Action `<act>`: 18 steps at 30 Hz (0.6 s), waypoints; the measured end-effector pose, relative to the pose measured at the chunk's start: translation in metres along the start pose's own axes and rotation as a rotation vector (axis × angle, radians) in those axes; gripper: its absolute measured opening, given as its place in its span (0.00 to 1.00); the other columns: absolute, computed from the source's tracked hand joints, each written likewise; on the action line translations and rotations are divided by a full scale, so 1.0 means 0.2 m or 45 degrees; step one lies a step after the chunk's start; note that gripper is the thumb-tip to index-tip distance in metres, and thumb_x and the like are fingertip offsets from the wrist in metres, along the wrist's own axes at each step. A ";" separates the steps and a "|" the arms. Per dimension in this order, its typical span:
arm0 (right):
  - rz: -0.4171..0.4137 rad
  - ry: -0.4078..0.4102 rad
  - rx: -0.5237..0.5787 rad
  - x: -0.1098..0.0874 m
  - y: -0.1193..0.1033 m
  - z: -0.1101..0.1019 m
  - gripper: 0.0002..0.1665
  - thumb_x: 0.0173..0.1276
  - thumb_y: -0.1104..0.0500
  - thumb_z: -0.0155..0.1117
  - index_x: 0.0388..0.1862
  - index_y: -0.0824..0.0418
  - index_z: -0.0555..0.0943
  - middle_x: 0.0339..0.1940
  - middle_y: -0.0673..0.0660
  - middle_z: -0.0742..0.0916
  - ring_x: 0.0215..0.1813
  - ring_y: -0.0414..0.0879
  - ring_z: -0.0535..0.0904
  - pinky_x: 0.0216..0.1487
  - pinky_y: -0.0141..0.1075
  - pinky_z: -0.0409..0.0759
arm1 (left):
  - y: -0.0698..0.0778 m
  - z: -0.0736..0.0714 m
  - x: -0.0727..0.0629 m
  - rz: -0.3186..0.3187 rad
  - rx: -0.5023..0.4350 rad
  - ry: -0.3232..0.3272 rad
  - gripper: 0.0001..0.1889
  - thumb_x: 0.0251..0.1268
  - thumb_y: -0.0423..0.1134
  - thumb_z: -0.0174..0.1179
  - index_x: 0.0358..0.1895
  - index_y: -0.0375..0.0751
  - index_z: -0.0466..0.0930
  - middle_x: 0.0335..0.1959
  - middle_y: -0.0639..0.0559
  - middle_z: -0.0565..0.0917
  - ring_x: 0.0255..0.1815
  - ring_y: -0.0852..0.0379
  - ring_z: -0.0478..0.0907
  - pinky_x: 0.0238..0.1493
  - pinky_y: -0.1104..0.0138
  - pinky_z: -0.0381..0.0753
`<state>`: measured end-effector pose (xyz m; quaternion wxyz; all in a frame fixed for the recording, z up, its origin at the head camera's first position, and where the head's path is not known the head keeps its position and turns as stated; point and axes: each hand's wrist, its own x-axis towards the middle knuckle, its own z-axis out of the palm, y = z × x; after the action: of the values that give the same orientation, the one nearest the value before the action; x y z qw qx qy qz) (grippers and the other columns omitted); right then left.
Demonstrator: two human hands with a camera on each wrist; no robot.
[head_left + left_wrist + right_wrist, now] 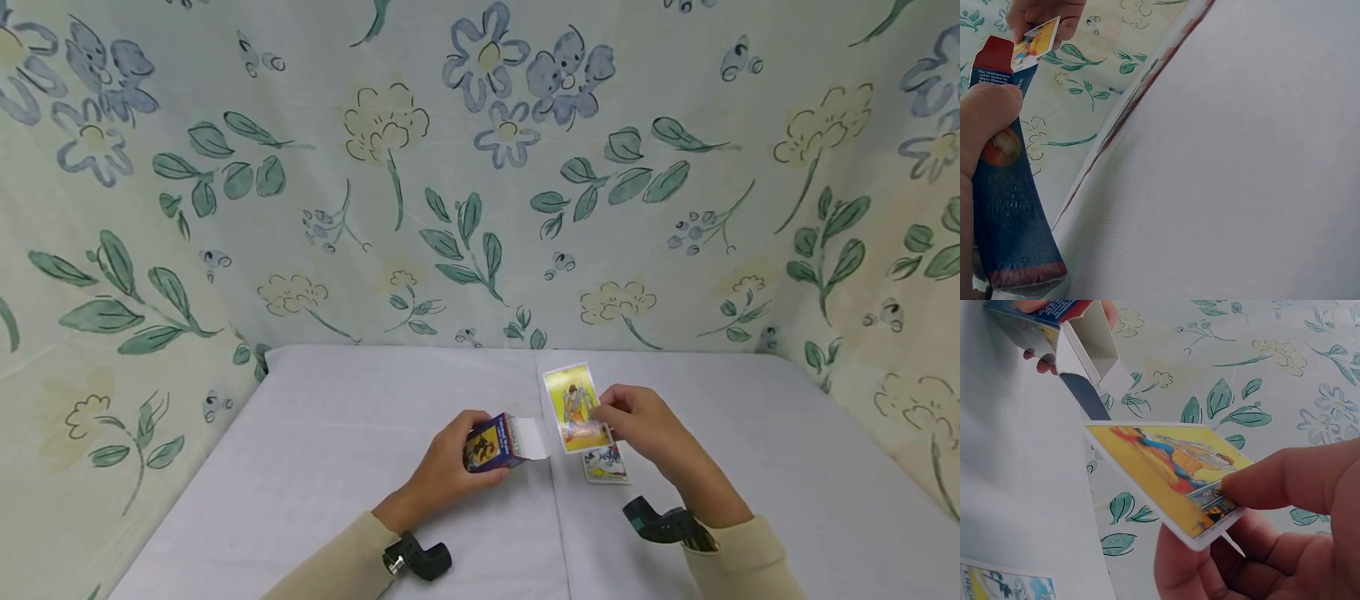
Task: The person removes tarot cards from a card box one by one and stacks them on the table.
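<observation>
My left hand (pixel 444 461) grips a blue card box (pixel 487 446), thumb on one side. The box's end flap (pixel 531 439) hangs open toward the right. In the right wrist view, pale edges, perhaps of cards, show inside the box (pixel 1035 328). Between thumb and fingers, my right hand (pixel 643 423) pinches a yellow tarot card (pixel 572 407) with a white border, picture side up and tilted. Just apart from the box mouth, that card overhangs another picture card (pixel 606 467), which lies face up on the table and is partly hidden.
A white cloth covers the table (pixel 337 442), with a crease running front to back near the middle. Floral fabric (pixel 480 208) hangs behind and at both sides. Black wrist cameras sit on both forearms.
</observation>
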<state>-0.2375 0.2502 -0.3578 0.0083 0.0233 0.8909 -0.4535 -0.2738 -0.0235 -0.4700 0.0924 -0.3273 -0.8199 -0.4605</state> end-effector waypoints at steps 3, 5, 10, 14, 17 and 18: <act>-0.011 0.002 0.010 0.00 0.02 -0.02 0.11 0.69 0.58 0.58 0.39 0.66 0.77 0.39 0.59 0.83 0.38 0.50 0.79 0.42 0.40 0.82 | 0.00 0.00 0.00 -0.001 0.002 0.000 0.38 0.51 0.60 0.69 0.62 0.49 0.65 0.53 0.59 0.75 0.48 0.63 0.73 0.49 0.67 0.77; -0.018 0.009 0.029 0.01 0.03 -0.02 0.11 0.69 0.58 0.59 0.41 0.66 0.77 0.40 0.60 0.83 0.38 0.50 0.80 0.43 0.40 0.82 | 0.00 0.00 0.00 -0.003 0.006 0.001 0.38 0.51 0.60 0.69 0.62 0.49 0.65 0.53 0.59 0.75 0.48 0.63 0.73 0.50 0.67 0.77; 0.006 0.017 0.085 0.02 0.05 -0.04 0.21 0.68 0.59 0.61 0.57 0.67 0.73 0.44 0.62 0.84 0.38 0.50 0.82 0.44 0.40 0.83 | 0.01 0.00 0.00 0.000 0.000 0.005 0.37 0.51 0.59 0.70 0.61 0.48 0.66 0.53 0.59 0.76 0.48 0.63 0.73 0.49 0.67 0.77; 0.052 0.024 0.097 0.04 0.08 -0.05 0.27 0.67 0.61 0.61 0.63 0.67 0.67 0.45 0.64 0.83 0.39 0.50 0.83 0.43 0.41 0.83 | 0.01 0.00 0.00 0.006 -0.003 0.006 0.37 0.50 0.58 0.70 0.61 0.48 0.66 0.52 0.59 0.76 0.47 0.63 0.73 0.48 0.68 0.77; 0.086 0.033 0.076 0.05 0.10 -0.05 0.25 0.67 0.63 0.60 0.60 0.69 0.67 0.45 0.65 0.82 0.39 0.52 0.82 0.43 0.42 0.83 | 0.00 0.00 0.00 0.008 -0.004 0.006 0.37 0.50 0.57 0.70 0.61 0.48 0.66 0.52 0.59 0.76 0.47 0.63 0.73 0.48 0.68 0.77; 0.100 0.034 0.067 0.05 0.11 -0.05 0.23 0.67 0.63 0.59 0.59 0.69 0.67 0.45 0.65 0.82 0.40 0.52 0.82 0.43 0.43 0.83 | 0.00 0.00 0.00 0.009 -0.005 0.006 0.37 0.51 0.57 0.70 0.61 0.48 0.66 0.52 0.59 0.76 0.47 0.63 0.73 0.48 0.68 0.77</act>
<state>-0.2468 0.2716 -0.3702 0.0136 0.0644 0.8771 -0.4759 -0.2733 -0.0236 -0.4693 0.0953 -0.3292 -0.8176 -0.4627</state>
